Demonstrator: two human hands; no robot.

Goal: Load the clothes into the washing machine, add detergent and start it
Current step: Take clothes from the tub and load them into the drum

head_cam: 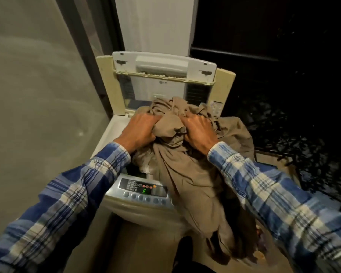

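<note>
- closest to me, two blue-and-white plaid sleeves (57,203) come in from the bottom corners, one from each side
- a long tail of the tan clothes (185,174) hangs over the near edge of the washing machine (108,134) on the right and runs down its front
- the control panel (142,191) sits on that near edge and it's lit: a green character on the display, some small red lights above it, a row of round buttons below; the hanging cloth covers its right end
- a bit further in, the left hand (140,131) has its fingers curled into the left side of the bunched fabric, gripping it
- the right hand (200,133) grips the right side the same way, knuckles up, fingers buried in the cloth; there's just a knot of fabric between the two hands
- the bundle is heaped over the tub opening, mounded above the rim and spilling off to the right; can't tell how much is actually down in the drum
- the lid (163,67) stands folded open along the far side
- past that there's a white panel (156,24), with a glass pane (37,75) on the left and darkness on the right
</note>
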